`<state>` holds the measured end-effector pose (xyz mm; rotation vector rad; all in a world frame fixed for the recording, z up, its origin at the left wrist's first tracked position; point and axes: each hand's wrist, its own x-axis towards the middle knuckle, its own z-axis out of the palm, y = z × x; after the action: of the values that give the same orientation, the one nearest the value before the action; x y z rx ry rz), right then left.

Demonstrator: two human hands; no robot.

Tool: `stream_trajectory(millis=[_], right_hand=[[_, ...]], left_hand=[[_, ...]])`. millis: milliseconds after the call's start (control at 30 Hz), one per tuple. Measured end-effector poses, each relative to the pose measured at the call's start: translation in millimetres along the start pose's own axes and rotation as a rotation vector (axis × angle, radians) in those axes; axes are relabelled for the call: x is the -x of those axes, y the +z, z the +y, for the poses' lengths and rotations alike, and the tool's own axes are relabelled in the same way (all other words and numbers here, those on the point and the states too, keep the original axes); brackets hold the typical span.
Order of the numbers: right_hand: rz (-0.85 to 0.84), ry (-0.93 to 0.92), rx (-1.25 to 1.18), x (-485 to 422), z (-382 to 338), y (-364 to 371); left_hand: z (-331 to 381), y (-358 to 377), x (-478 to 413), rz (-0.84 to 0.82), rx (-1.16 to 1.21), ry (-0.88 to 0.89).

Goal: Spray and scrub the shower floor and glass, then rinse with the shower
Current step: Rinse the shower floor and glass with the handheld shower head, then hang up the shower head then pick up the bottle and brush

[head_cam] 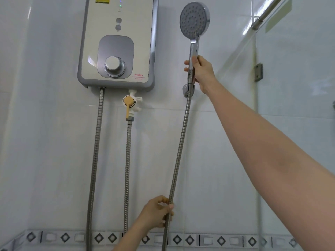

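A chrome hand shower (pixel 194 19) with a round grey spray face stands upright against the white tiled wall. My right hand (pixel 201 73) grips its handle just above the wall holder (pixel 188 89). The shower's metal hose (pixel 178 151) hangs down from the handle. Lower down, my left hand (pixel 157 211) holds that hose between thumb and fingers. No water comes from the head. The glass panel (pixel 297 84) stands at the right. The shower floor is out of view.
A cream and grey water heater (pixel 117 42) with a round knob is mounted on the wall at upper left. Below it sit an orange-handled valve (pixel 129 104) and two more metal hoses. A metal rail (pixel 266 13) tops the glass. A patterned tile border (pixel 99 237) runs low.
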<state>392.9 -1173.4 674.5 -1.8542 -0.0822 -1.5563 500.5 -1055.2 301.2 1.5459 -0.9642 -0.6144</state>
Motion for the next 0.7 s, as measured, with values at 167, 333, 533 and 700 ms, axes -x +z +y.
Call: stream_trajectory(millis=[167, 333, 533, 700], right_hand=[[-0.037, -0.034, 0.003, 24.2, 10.7, -8.9], [0.026, 0.024, -0.129, 92.1, 11.0, -6.0], [-0.027, 0.156, -0.198, 211.8, 38.0, 31.5], [-0.218, 0.34, -0.35, 358.1, 37.6, 93.3]], left_hand=[[-2.6, -8.9, -0.8, 0.02, -0.043, 0.036], [-9.2, -30.4, 21.5, 0.149, -0.013, 0.087], [-32.7, -86.7, 98.5, 0.448, 0.034, 0.234], [-74.0, -129.7, 237.7, 0.649, -0.114, 0.215]])
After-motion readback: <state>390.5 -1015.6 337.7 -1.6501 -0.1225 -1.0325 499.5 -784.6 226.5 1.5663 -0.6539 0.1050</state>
